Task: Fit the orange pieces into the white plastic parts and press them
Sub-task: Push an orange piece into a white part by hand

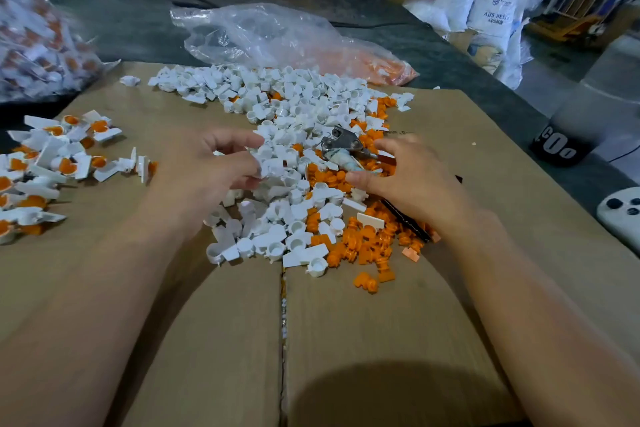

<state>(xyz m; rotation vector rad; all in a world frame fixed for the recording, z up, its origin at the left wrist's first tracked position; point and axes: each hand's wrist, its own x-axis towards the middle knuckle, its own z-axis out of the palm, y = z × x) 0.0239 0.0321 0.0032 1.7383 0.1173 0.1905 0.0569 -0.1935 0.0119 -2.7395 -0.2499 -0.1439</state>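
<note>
The left hand (pixel 211 166) pinches a white part (pixel 259 163) at 9 o'clock of the pile (pixel 294 97); the right hand (pixel 412 184), fingers (pixel 398 146) loosely spread and empty, is over orange pieces (pixel 327 177) at 3 o'clock.

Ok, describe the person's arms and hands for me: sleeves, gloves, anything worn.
The left forearm and right forearm are bare as far as the frame shows, with no sleeve in view. The left hand and right hand wear no gloves. No ring, watch or wristband shows on either. The fingers are slightly blurred, so fine detail is uncertain.
</note>
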